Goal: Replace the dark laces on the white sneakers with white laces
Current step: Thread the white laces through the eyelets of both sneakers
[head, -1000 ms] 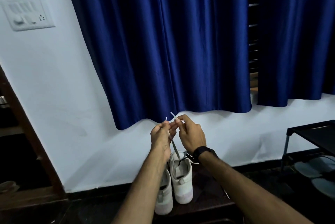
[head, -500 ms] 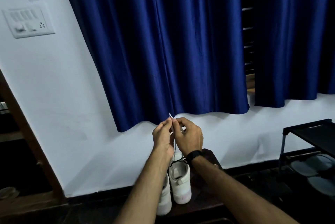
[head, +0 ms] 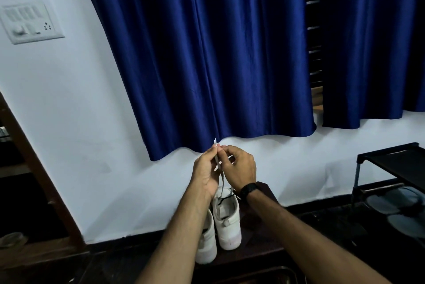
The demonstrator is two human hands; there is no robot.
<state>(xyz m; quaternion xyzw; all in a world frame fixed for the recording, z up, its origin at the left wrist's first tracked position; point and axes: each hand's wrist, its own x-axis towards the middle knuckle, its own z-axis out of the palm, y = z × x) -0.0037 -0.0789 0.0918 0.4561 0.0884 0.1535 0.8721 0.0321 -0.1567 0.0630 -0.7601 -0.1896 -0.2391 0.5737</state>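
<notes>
Two white sneakers [head: 219, 226] sit side by side on the dark floor under the blue curtain [head: 207, 53], L one lower, R one nearer the wall. Above the R sneaker, left hand [head: 205, 170] and right hand [head: 239, 168] both pinch the two ends of a white lace [head: 218, 160], tips together & raised. Probably evening the ends after the first eyelets, though the view's too dim to be sure. Next: cross & thread upward, keeping lengths equal.
</notes>
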